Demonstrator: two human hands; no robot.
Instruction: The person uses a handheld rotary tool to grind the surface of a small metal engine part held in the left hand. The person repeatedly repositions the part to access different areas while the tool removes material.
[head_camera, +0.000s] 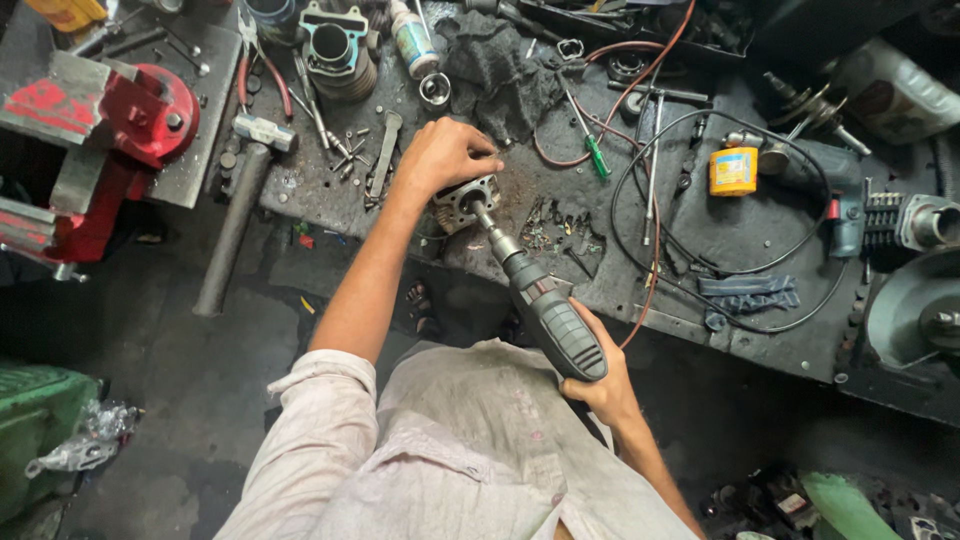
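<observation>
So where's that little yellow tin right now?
In the head view, the yellow tin stands on the workbench at the right, beside the teal drill, inside the black cable's loop.

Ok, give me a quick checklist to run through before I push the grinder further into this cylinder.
1. Left hand steadies the metal cylinder from above: ok.
2. Right hand grips the rotary tool at its rear: ok.
3. Tool tip sits inside the cylinder's bore: ok.
4. Cylinder clamped in the red vise: not ok, it is hand-held at the bench edge.
5. Tool running: cannot tell.
6. Cables clear of the tool: cannot tell.
</observation>
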